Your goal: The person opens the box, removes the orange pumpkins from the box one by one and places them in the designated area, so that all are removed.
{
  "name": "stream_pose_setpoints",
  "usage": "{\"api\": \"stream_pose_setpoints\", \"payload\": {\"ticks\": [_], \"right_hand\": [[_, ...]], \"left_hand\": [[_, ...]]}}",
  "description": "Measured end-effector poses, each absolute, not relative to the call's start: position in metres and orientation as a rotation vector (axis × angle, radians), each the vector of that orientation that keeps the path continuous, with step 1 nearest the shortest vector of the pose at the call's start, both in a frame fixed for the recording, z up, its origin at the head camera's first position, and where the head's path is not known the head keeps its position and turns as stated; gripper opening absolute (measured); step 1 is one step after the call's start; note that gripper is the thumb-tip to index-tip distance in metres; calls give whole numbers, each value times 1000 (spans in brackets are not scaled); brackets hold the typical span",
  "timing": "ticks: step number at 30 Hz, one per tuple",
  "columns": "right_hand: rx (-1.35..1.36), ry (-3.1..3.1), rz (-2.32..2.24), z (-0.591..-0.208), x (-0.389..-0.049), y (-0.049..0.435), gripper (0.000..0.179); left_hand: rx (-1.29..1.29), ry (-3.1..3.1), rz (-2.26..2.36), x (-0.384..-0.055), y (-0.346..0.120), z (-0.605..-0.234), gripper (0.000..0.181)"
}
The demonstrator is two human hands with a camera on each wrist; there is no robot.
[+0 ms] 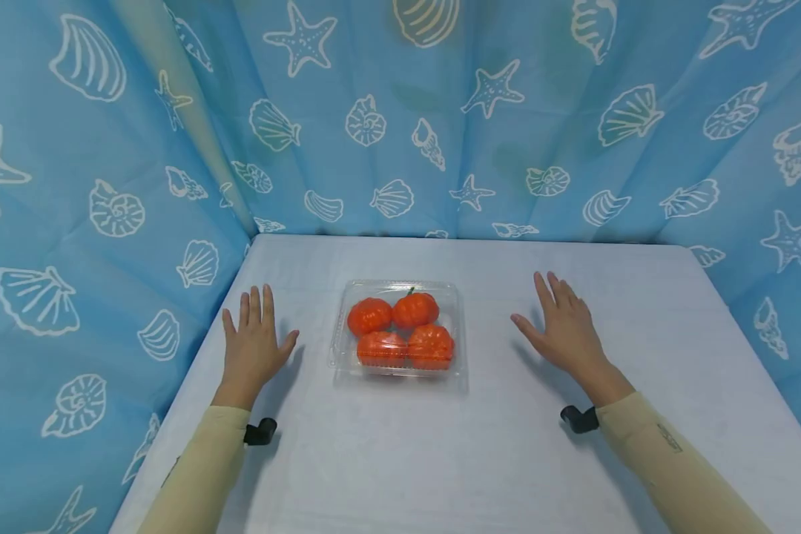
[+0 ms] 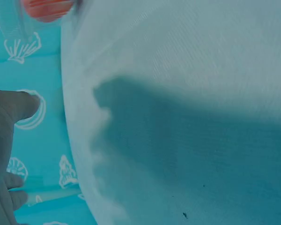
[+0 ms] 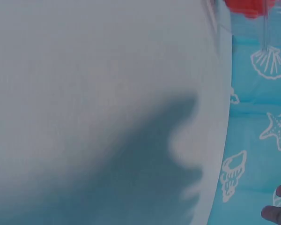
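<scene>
Clamshell box (image 1: 398,331) lidded, pumpkins blurred – left hand (image 1: 254,347) spread; right hand (image 1: 564,330) spread; wrist views crop it

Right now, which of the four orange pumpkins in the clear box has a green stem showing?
The back right pumpkin, on the side nearer the right hand; a small green stem sticks up from it, the other three show none.

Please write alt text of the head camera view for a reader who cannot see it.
A closed clear plastic clamshell box with four small orange pumpkins sits on a white table, between an open left hand and open right hand.
</scene>
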State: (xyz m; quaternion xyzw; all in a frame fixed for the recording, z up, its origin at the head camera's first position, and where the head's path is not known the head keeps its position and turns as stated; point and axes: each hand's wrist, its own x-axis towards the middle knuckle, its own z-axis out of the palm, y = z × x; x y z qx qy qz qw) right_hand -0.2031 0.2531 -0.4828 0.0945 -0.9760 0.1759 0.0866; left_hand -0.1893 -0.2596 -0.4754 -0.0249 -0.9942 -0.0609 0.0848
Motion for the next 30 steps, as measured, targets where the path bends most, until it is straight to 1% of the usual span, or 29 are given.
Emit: {"api": "stream_pose_setpoints", "payload": {"ticks": [3, 9, 14, 17, 24, 30], "right_hand": [[284, -2882, 589, -483, -198, 249, 86], [277, -2889, 676, -482, -188, 237, 81], [295, -2911, 721, -479, -182, 225, 77], [314, -2924, 764, -477, -178, 218, 76], [370, -2950, 927, -475, -165, 201, 73], [489, -2955, 1143, -473, -156, 186, 77]], "left_hand": [[-99, -2923, -222, -186, -255, -471, 86], [-137, -2841, -329, -177, -243, -465, 51], [-143, -2783, -483, -172, -236, -468, 37], [-146, -2758, -593, -168, -232, -470, 33], [-117, -2793, -851, -160, -222, -469, 33], [-185, -2792, -1108, -157, -215, -473, 40]]}}
